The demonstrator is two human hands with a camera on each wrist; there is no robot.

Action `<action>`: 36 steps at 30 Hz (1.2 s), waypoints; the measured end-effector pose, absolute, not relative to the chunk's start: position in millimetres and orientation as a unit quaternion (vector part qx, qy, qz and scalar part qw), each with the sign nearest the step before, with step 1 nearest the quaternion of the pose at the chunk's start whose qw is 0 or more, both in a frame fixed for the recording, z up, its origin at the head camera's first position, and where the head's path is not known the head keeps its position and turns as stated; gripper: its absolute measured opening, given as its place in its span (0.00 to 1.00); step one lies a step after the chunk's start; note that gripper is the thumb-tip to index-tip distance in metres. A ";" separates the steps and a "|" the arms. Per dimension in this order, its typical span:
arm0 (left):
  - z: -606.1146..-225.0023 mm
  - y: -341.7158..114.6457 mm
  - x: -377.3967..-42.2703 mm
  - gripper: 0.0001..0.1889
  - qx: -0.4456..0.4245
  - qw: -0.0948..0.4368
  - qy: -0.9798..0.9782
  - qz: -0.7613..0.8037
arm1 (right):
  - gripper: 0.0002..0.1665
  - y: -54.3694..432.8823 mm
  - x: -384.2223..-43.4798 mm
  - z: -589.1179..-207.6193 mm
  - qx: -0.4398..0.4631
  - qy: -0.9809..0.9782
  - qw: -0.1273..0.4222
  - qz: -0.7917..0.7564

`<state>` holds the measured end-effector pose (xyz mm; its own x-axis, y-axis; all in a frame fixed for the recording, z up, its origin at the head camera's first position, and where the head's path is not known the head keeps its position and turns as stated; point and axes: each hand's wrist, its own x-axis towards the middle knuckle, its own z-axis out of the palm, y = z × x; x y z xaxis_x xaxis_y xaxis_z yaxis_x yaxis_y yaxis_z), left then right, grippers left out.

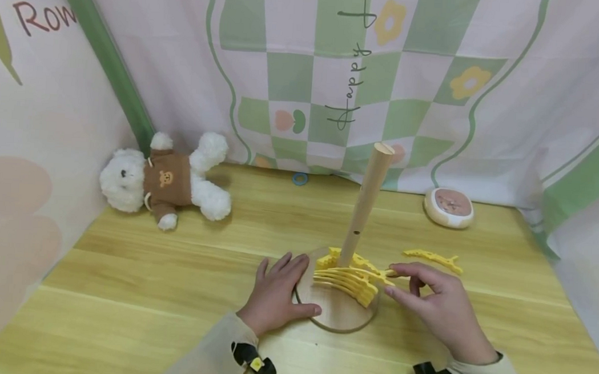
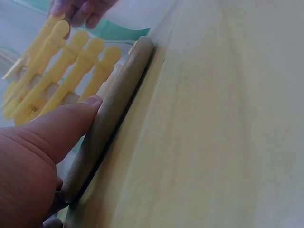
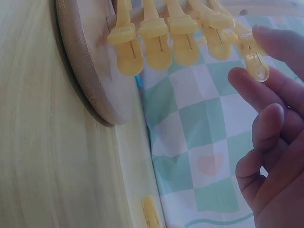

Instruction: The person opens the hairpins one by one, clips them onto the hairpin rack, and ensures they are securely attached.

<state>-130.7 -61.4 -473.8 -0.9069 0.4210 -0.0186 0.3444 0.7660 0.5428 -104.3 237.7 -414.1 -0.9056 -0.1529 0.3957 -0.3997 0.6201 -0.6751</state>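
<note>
A wooden stand with an upright post (image 1: 365, 208) and a round base (image 1: 340, 321) is on the table. Several yellow plastic hair clips (image 1: 347, 282) sit in a row, one above another, across the lower post. My left hand (image 1: 277, 294) rests at the base's left side, fingers spread and fairly straight, thumb on its rim. With thumb and index finger, my right hand (image 1: 436, 307) pinches the rounded end of the top clip (image 3: 256, 69), whose other end reaches the post. Behind that hand another yellow clip (image 1: 436, 259) lies loose.
A white plush toy (image 1: 168, 182) in a brown top lies at the back left. At the back right is a small white-and-pink round device (image 1: 449, 207). Near the back edge lies a blue ring (image 1: 300, 178). A checked curtain (image 1: 337, 80) hangs behind the table.
</note>
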 end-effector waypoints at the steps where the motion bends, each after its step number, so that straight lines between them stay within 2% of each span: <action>1: -474.1 -61.4 -130.9 0.54 0.204 0.069 0.937 0.275 | 0.19 237.2 -104.3 -413.9 0.157 -0.888 0.152 0.405; 36: -471.5 -61.3 -130.3 0.53 0.209 0.067 0.938 0.268 | 0.21 222.5 -104.8 -419.5 0.181 -0.874 0.176 0.415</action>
<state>-130.3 -61.3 -471.5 -0.9034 0.4285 -0.0140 0.3563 0.7685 0.5315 -104.8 222.5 -419.5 -0.8721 -0.1704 0.4588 -0.4632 0.5903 -0.6611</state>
